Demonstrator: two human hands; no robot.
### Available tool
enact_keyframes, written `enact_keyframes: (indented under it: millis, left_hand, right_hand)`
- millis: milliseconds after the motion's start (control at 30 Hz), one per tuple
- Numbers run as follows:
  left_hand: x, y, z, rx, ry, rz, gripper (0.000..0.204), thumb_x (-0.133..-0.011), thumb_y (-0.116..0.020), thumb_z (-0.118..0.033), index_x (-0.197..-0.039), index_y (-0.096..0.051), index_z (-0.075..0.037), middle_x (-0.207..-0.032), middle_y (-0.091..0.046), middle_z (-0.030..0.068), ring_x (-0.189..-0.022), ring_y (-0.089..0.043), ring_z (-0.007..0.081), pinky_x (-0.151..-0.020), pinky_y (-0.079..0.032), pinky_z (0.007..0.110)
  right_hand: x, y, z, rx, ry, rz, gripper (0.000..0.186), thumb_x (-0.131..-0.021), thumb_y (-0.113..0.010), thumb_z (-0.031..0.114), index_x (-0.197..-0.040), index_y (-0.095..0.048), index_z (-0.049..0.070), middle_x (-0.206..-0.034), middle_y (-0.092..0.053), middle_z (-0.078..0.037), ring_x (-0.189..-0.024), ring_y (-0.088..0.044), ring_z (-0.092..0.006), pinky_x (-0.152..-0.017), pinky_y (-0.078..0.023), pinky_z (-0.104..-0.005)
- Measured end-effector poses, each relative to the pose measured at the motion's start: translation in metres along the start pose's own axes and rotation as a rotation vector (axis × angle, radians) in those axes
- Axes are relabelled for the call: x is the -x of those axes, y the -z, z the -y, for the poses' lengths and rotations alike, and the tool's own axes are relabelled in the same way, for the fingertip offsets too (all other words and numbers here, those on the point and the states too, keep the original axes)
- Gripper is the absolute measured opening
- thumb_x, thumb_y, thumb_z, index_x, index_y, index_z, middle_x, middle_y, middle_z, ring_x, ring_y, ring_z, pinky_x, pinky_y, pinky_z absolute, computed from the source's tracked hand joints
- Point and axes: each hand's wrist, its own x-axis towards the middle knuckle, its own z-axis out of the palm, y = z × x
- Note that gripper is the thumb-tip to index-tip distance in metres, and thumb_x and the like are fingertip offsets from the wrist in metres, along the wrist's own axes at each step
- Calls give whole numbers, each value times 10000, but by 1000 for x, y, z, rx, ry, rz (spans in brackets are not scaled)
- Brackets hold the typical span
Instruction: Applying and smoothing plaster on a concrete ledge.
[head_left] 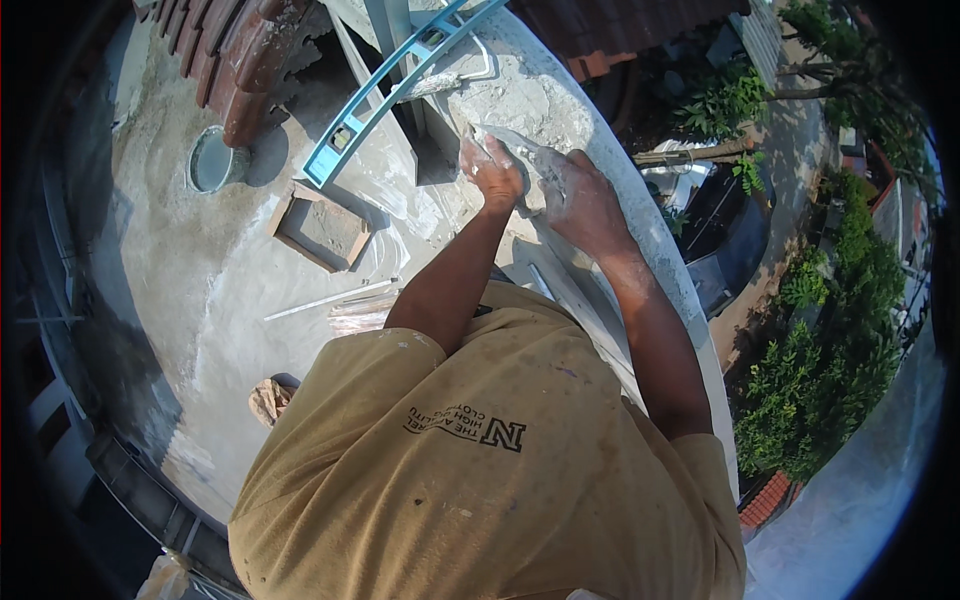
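My left hand (492, 175) is over the plaster-smeared top of a pale ledge (530, 90), its fingers closed and coated in whitish dust. Close beside it, my right hand (583, 205) has its fingers curled down and is whitened with the same dust. Some pale material shows between the fingertips of both hands; what exactly they grip is hidden. Just beyond them lie rough lumps of plaster and a thin white bent pipe (488, 62). A light-blue spirit level (378, 98) slants across beyond my left hand, touching neither hand.
On the grey concrete at left are a wooden tray (290, 242) of mortar, a round bucket (240, 165) and a crumpled brown bag (266, 402). Reddish roof tiles (240, 110) stand at the far left. Past the ledge's right edge, the ground with bushes (820, 370) lies far below.
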Motion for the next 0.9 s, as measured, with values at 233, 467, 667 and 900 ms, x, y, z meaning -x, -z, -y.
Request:
enact_keyframes:
  millis: [233,467,667,900]
  left_hand:
    - [-2,-5,1,57,-5,67,625,-931,-344,-431,-1310,-347,66,-1305,-385,288,-1226,-334,414,-1047,-221,460]
    - [0,-11,8,73,-9,87,608,-942,-326,-423,-1326,-331,47,-1316,-385,272,-1235,-329,409,-1049,-222,461]
    - [-19,40,34,121,-124,387,614,-989,-201,-415,-1334,-314,80,-1340,-380,244,-1273,-338,318,-1077,-233,363]
    - [-37,69,-11,84,-448,414,544,-981,-243,-343,-1207,-477,93,-1217,-495,252,-1151,-439,374,-1000,-308,426]
  right_hand:
    - [18,3,-16,86,-172,37,301,-773,-552,93,-1058,-568,0,-977,-559,-216,-951,-567,-400,-810,-464,-456]
    - [27,6,-36,-48,-381,-162,393,-768,-616,126,-1143,-566,18,-1080,-556,-209,-1038,-534,-380,-885,-433,-419]
    - [70,18,-5,-202,-247,-118,412,-775,-576,93,-1176,-537,11,-1061,-550,-210,-1016,-538,-393,-880,-438,-435]
    - [106,-13,-5,-124,-247,-61,386,-761,-617,126,-1126,-559,14,-1030,-552,-221,-1021,-548,-384,-875,-452,-430]
